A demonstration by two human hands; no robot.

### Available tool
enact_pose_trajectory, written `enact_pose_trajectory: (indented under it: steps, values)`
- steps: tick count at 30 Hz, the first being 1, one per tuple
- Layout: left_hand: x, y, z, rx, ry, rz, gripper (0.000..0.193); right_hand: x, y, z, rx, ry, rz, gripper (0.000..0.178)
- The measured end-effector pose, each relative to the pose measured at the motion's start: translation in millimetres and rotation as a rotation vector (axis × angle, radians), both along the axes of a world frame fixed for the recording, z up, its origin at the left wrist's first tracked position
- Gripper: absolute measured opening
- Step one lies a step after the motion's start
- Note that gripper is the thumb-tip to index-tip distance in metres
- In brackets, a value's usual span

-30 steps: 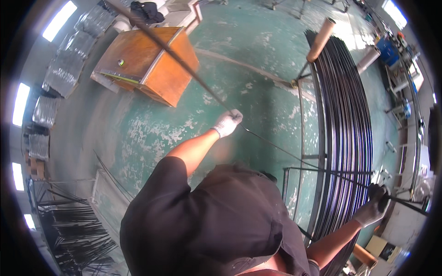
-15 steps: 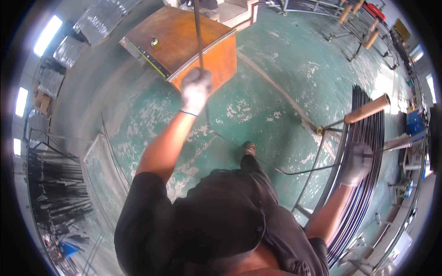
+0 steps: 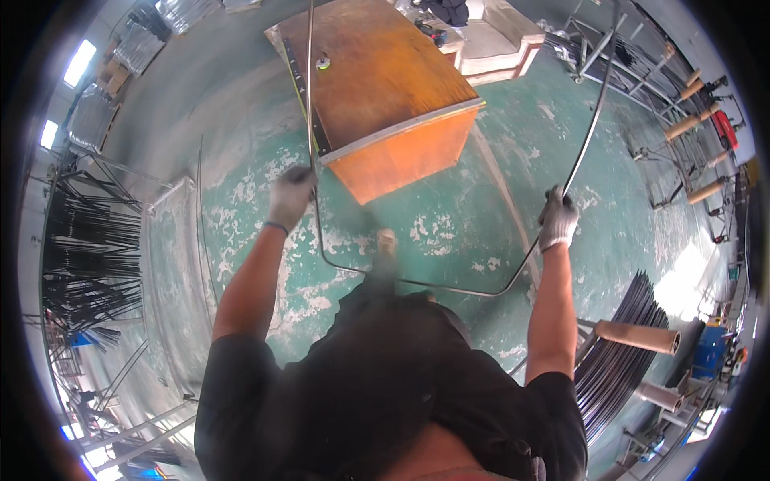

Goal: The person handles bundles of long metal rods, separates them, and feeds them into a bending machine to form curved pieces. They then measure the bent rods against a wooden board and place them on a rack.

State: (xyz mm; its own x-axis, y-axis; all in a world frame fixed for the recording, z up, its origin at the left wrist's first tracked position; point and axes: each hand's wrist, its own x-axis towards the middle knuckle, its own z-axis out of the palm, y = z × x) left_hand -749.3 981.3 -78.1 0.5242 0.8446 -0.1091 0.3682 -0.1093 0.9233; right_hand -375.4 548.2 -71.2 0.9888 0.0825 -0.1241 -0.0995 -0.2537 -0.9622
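Note:
Between my two gloved hands hangs a long thin metal rod (image 3: 457, 289) bent into a U, its cross-piece low in front of my body. The left leg of the U is in the closed fingers of my left hand (image 3: 292, 195), just left of the wooden table (image 3: 403, 156). Farther right, my right hand (image 3: 558, 218) is wrapped round the other leg, which slants up and away to the right. Both upper ends run toward the far edge of the view. A small tape measure (image 3: 322, 63) lies on the tabletop, near a measuring strip (image 3: 298, 80) along its left edge.
A pale armchair (image 3: 493, 44) stands behind the table. To the lower right, a bundle of dark rods (image 3: 613, 365) rests by cardboard-coloured rollers (image 3: 638, 337). More dark rods (image 3: 92, 240) fill a rack at left. A roller stand (image 3: 678, 152) is at far right.
My right hand has come away from the rod bundle, moving left and forward. My left hand is lower and farther left. The U-shaped rod now spans both hands, and the table appears nearer.

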Motion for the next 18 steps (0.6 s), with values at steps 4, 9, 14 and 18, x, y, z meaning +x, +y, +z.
enact_pose_trajectory:
  steps: [4, 9, 14, 18]
  values:
    - [0, 17, -89, 0.003, 0.318, -0.031, 0.035, 99, 91, 9, 0.153, 0.076, 0.183, 0.046]
    - [50, 79, -138, -0.146, 0.168, 0.098, 0.038, 169, 219, 31, 0.129, 0.217, 0.316, 0.039]
    - [84, 127, -171, -0.108, 0.232, 0.176, 0.029, 224, 306, 35, 0.106, 0.133, 0.515, 0.036]
    - [110, 142, -167, -0.039, 0.352, 0.370, 0.031, 213, 300, -24, -0.040, 0.081, 0.677, 0.043]
